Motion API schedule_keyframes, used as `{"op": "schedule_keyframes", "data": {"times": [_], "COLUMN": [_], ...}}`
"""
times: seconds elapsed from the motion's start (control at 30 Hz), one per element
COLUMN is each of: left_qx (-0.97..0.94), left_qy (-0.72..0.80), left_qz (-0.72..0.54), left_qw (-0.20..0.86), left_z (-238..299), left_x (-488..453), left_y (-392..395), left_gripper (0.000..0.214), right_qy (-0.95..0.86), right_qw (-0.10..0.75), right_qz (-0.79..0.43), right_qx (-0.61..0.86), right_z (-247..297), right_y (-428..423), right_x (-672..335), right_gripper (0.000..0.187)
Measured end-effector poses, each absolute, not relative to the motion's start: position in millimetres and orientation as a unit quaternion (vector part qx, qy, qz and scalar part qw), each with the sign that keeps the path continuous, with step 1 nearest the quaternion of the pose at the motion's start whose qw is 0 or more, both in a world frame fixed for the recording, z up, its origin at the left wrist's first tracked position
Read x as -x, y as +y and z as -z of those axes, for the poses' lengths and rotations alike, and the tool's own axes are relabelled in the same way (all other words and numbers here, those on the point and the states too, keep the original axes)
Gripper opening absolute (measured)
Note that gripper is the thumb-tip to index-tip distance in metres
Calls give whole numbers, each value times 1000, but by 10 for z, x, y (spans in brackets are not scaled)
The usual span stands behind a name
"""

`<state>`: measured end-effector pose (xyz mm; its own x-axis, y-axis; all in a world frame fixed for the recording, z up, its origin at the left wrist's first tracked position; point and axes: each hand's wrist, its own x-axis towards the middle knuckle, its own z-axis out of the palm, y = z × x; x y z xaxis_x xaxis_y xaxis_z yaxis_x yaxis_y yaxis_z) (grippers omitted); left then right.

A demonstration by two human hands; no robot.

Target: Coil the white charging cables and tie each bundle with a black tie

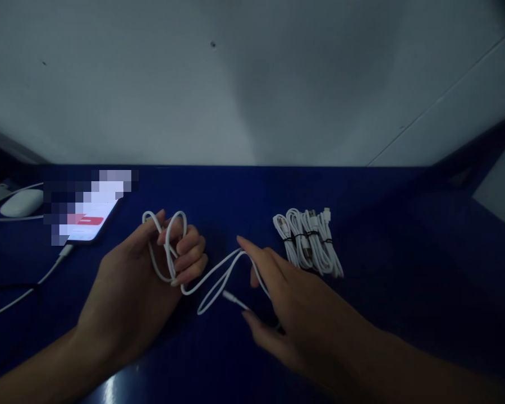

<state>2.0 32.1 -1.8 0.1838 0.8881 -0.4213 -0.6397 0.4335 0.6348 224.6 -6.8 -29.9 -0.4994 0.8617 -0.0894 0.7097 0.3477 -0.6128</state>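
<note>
In the head view a white charging cable (212, 298) stretches loosely between my two hands above the blue table. My left hand (138, 280) is closed, its fingers curled round part of the cable, which loops up over the thumb and fingers. My right hand (298, 303) holds the other part, with a strand running along its fingers and into the palm. Thumb and fingertips are apart there, and a slim white connector (230, 297) sticks out near the thumb. Where the cable passes inside the right palm is hidden.
Several white cables (307, 241), coiled and bound with black ties, lie beyond my right hand. A lit phone (88, 221) with a cord plugged in stands at left, beside a white rounded object (22, 203). A pale wall (172, 101) rises behind the blue table (219, 196).
</note>
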Motion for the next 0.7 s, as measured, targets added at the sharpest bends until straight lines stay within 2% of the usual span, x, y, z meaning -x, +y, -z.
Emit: {"op": "schedule_keyframes", "data": {"times": [0.07,0.13,0.27,0.4,0.5,0.57,0.63,0.7], "left_qx": [-166,-167,-172,-172,-194,-214,-223,-220], "left_qy": [387,385,379,361,344,334,317,303], "left_qz": [-502,-500,-494,-489,-461,-436,-424,-417], "left_qw": [755,758,763,775,795,808,819,828], "left_z": [7,3,7,5,4,1,-8,-26], "left_x": [-21,-22,-22,-17,-11,-6,-2,-1], "left_y": [322,326,330,310,283,261,238,216], "left_gripper": [42,42,43,43,45,46,47,48], "right_qy": [-813,-808,-746,-616,-520,-461,-418,-397], "right_qw": [124,134,195,272,292,297,287,265], "right_qz": [-316,-325,-391,-485,-561,-614,-662,-704], "right_qx": [474,473,503,558,574,568,552,526], "right_z": [331,360,331,191,116,104,113,121], "right_y": [-52,-48,-90,-142,-155,-150,-134,-104], "right_x": [-2237,-2232,-2225,-2219,-2238,-2258,-2270,-2265], "right_gripper": [88,91,92,63,48,52,65,58]}}
